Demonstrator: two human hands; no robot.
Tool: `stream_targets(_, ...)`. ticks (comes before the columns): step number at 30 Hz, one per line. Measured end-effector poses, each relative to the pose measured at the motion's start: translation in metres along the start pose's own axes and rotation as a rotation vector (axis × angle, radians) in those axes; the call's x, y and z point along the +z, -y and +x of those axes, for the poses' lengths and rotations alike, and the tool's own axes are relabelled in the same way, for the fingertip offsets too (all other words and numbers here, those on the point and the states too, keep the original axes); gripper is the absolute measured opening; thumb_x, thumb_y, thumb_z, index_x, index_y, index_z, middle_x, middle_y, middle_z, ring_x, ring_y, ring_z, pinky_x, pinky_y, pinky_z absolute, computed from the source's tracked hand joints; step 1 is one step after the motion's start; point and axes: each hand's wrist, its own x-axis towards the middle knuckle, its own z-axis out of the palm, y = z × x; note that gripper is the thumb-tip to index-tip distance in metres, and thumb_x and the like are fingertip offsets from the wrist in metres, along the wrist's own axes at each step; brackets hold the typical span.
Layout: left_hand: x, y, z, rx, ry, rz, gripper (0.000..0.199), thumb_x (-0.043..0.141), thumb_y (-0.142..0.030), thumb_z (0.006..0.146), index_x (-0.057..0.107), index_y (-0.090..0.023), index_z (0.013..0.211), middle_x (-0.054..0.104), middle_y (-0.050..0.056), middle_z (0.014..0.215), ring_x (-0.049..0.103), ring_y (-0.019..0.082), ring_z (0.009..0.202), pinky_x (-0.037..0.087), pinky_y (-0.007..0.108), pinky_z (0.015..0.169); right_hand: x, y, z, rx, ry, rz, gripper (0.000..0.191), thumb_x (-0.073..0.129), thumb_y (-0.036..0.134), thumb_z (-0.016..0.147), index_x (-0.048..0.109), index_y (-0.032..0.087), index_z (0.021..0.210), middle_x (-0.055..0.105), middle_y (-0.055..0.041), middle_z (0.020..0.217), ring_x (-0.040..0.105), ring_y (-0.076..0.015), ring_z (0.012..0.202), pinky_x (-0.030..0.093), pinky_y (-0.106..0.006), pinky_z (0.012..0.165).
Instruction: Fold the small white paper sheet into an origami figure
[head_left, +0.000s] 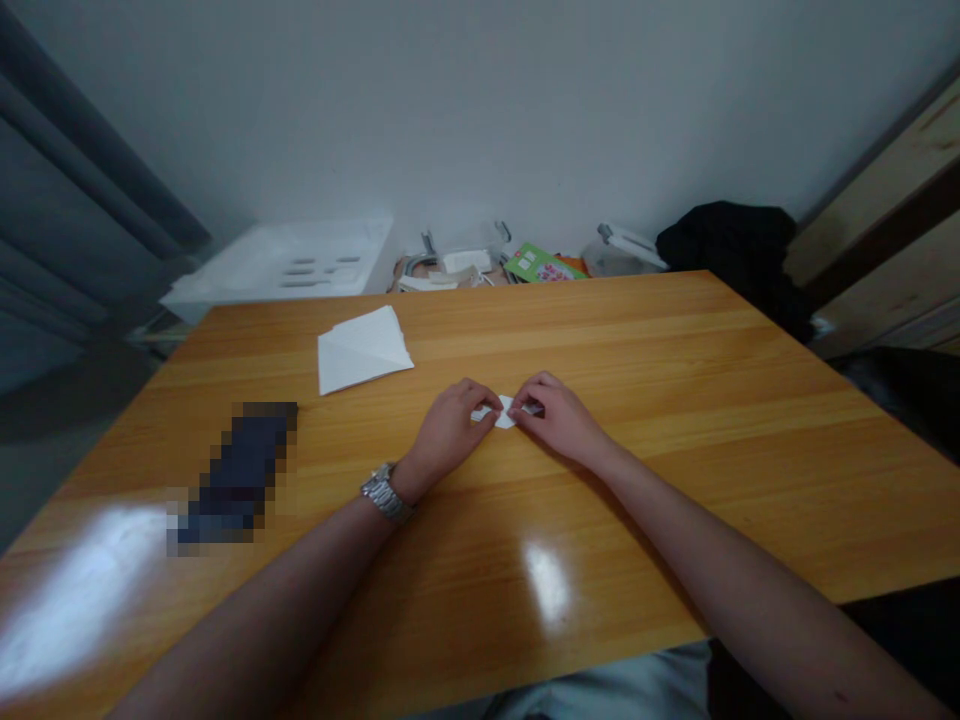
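A small folded piece of white paper (505,412) lies low over the middle of the wooden table (645,350), between my two hands. My left hand (454,425), with a silver watch (385,491) on its wrist, pinches the paper's left side between thumb and fingers. From the other side my right hand (559,418) pinches its right edge. The fingertips of both hands nearly meet and cover part of the paper, so its full shape is hidden.
Larger white paper sheets (364,350) rest at the table's far left. A dark, pixelated object (244,470) lies nearer on the left. Beyond the far edge are a white tray (300,262), a green booklet (541,265) and a black cloth heap (731,240).
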Motion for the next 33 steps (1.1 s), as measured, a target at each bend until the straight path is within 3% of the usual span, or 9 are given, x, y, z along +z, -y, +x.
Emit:
stream_targets(5,-0.001,0.001,-0.003,0.042,-0.004,0.019,0.004,0.065,-0.022,0.091,0.067,-0.019,0.092,0.063,0.004,0.095,0.061,0.020,0.092,0.049,0.034,0.085,-0.006,-0.003,-0.002,-0.067,0.074,0.032,0.002,0.070,0.018,0.086,0.069,0.019,0.087,0.058,-0.0053,0.101,0.059,-0.0164,0.087,0.049,-0.030,0.079)
stream_targets(15,0.001,-0.002,-0.002,0.001,-0.018,-0.003,0.010,0.060,-0.020,0.093,0.067,-0.016,0.088,0.060,0.008,0.103,0.060,0.022,0.098,0.050,0.038,0.094,-0.001,-0.006,0.002,-0.058,0.064,-0.056,0.008,0.064,0.017,0.090,0.065,0.017,0.082,0.059,-0.0060,0.095,0.058,-0.0177,0.086,0.047,-0.031,0.079)
stream_targets(24,0.004,-0.004,0.001,-0.045,-0.016,0.074,0.006,0.061,-0.019,0.091,0.065,-0.016,0.088,0.061,0.008,0.098,0.060,0.023,0.096,0.050,0.038,0.091,-0.001,0.004,0.010,0.090,0.086,-0.114,0.006,0.069,0.013,0.084,0.068,0.015,0.078,0.059,-0.0057,0.091,0.058,-0.0164,0.081,0.045,-0.030,0.076)
stream_targets(28,0.003,-0.006,0.001,-0.055,-0.023,0.079,0.002,0.062,-0.018,0.089,0.061,-0.018,0.090,0.060,0.006,0.093,0.059,0.022,0.090,0.050,0.036,0.082,-0.004,0.009,0.012,0.130,0.093,-0.125,0.008,0.070,0.010,0.081,0.070,0.016,0.076,0.060,-0.0047,0.087,0.057,-0.0160,0.078,0.044,-0.029,0.074)
stream_targets(33,0.003,-0.008,0.000,-0.035,-0.022,0.057,0.017,0.063,-0.016,0.088,0.061,-0.019,0.105,0.061,0.006,0.100,0.059,0.022,0.092,0.050,0.037,0.085,-0.005,0.009,0.012,0.126,0.074,-0.106,0.006,0.073,0.012,0.081,0.069,0.017,0.083,0.061,-0.0033,0.086,0.056,-0.0166,0.080,0.042,-0.028,0.073)
